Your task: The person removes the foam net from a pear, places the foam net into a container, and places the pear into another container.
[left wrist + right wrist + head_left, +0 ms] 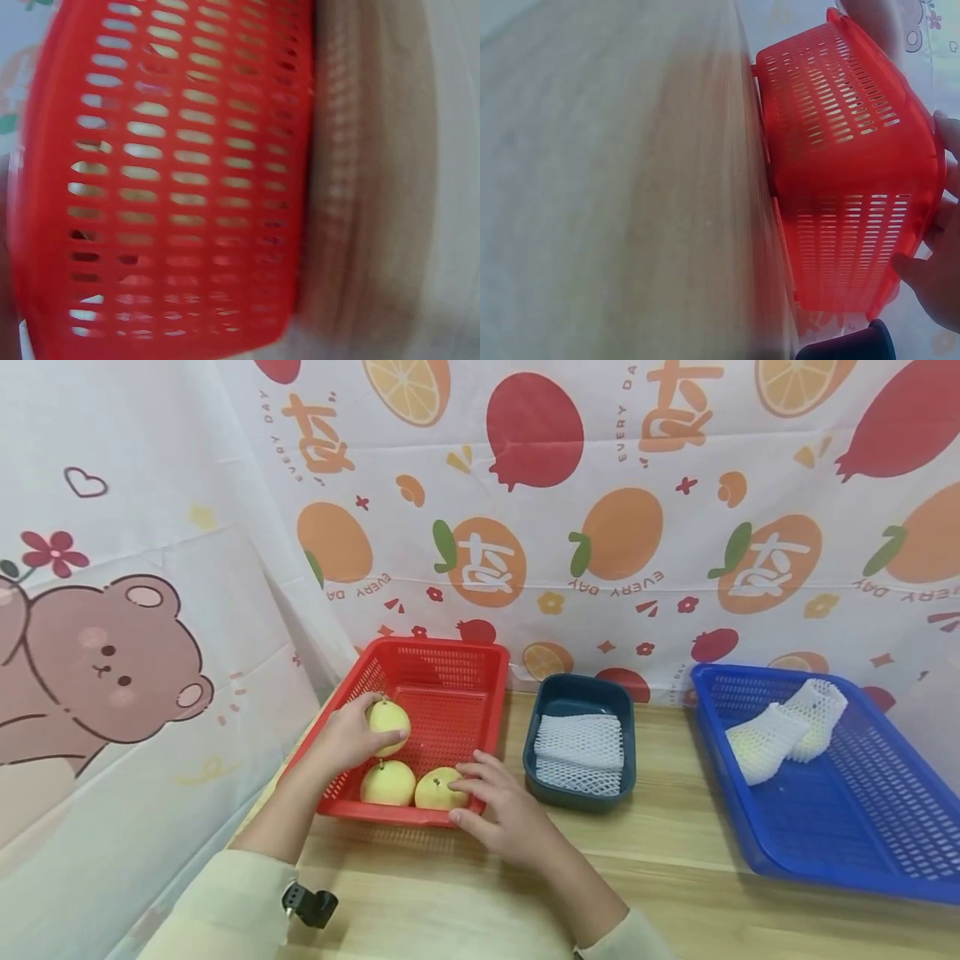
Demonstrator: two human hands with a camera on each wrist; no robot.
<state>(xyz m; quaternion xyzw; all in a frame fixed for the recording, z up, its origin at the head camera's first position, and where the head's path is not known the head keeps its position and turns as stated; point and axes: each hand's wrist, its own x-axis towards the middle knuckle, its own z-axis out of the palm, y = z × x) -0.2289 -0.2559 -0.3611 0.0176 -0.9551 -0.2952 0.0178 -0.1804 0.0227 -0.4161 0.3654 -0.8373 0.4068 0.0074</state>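
Left hand (347,737) clamped on a yellow pear (389,727) at the left side of the red perforated basket (450,710); two more pears (387,783) lie along its near wall. Right hand (512,810) at the near right corner, fingers apart; contact undetermined.

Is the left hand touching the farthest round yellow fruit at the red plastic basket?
Touching: the head view shows the left hand gripping the farthest round yellow fruit, its thumb across the fruit's near side.

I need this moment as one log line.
left hand: holds yellow fruit | right hand: at red basket | two more fruits: inside
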